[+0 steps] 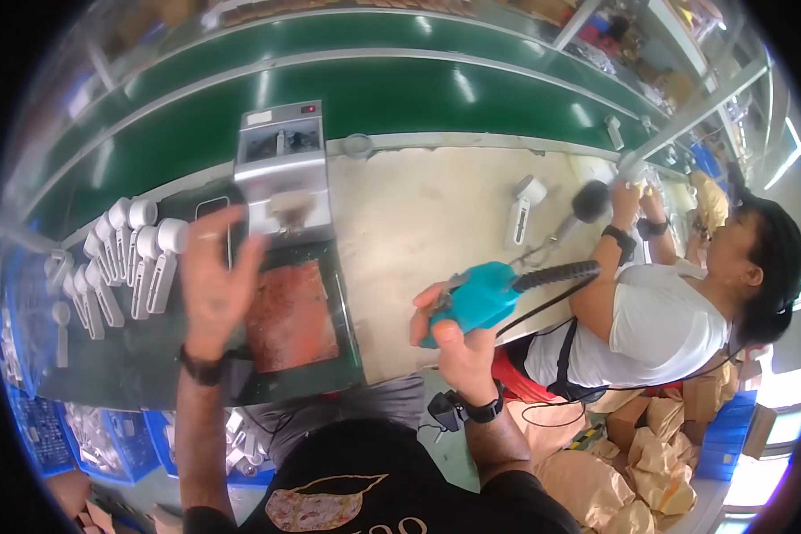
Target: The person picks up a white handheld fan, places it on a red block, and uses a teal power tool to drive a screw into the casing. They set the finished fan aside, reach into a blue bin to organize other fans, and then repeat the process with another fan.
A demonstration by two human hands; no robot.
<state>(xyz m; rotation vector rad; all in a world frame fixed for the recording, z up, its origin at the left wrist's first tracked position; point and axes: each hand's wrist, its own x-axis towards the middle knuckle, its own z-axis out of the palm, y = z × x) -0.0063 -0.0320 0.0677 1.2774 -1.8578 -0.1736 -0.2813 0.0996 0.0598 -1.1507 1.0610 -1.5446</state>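
My right hand (467,360) is wrapped round a teal power screwdriver (482,304), whose black ribbed cord sleeve and thin cable run off to the right. My left hand (215,289), smeared by motion, hovers with fingers apart and nothing seen in it. It is between a group of white round-headed handles (138,249) on the left and a worn red mat (292,316) on the right. Just beyond its fingers stands a grey metal box-shaped machine (282,165), probably a screw feeder. Another white round-headed handle (521,214) lies alone on the pale tabletop, beyond the screwdriver.
A co-worker in a white shirt (676,307) works at the right, near a dark round object (591,202). A green conveyor belt (374,93) runs along the back. Blue bins (138,445) of parts stand below the bench; brown paper bags (587,476) lie at lower right.
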